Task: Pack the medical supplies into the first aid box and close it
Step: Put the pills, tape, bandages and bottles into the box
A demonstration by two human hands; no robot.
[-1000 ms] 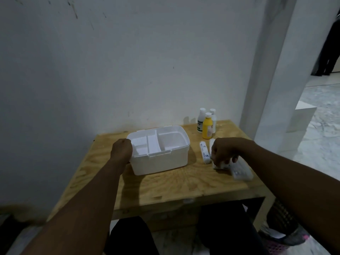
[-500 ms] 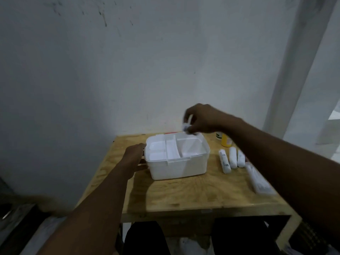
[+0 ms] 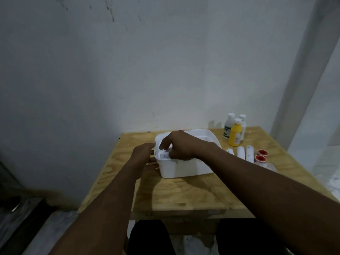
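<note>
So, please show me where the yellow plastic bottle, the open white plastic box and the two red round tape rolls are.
yellow plastic bottle (image 3: 235, 134): head view, middle of its body.
open white plastic box (image 3: 185, 168): head view, front wall.
two red round tape rolls (image 3: 260, 158): head view, top face of the nearer roll.

Raw plywood surface with visible grain, matt; smooth white plastic box, slightly glossy; plastic bottles; rough, stained painted wall.

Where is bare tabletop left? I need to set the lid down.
Free: the near strip of the table in front of the first aid box, and the far left corner behind the left hand. Crowded: right of the box, with bottles, rolls and tapes.
</note>
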